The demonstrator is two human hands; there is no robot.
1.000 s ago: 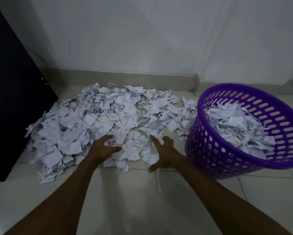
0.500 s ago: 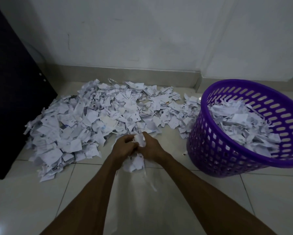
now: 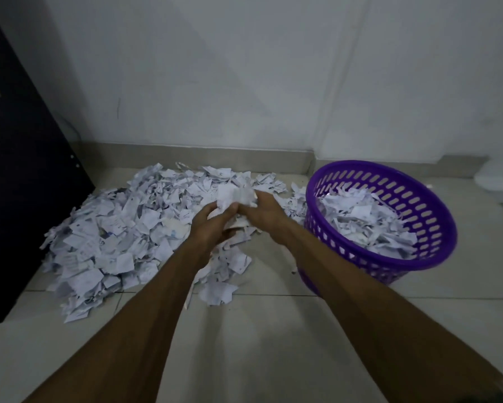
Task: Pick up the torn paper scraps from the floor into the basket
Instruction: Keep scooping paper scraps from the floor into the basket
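left hand (image 3: 209,228) + right hand (image 3: 266,212): fingers clasp one crumpled paper wad (image 3: 235,196) | one slotted purple plastic basket (image 3: 436,228) | scraps (image 3: 105,242): ragged heap

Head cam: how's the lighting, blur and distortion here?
Head view: dim, bluish, no glare. Wide-angle bending curves the dark cabinet edge and stretches the forearms. Left hand and right hand are slightly motion-soft around the held scraps; floor pile and purple basket read sharper.

faint print on the paper scraps (image 3: 105,234), too blurred to read
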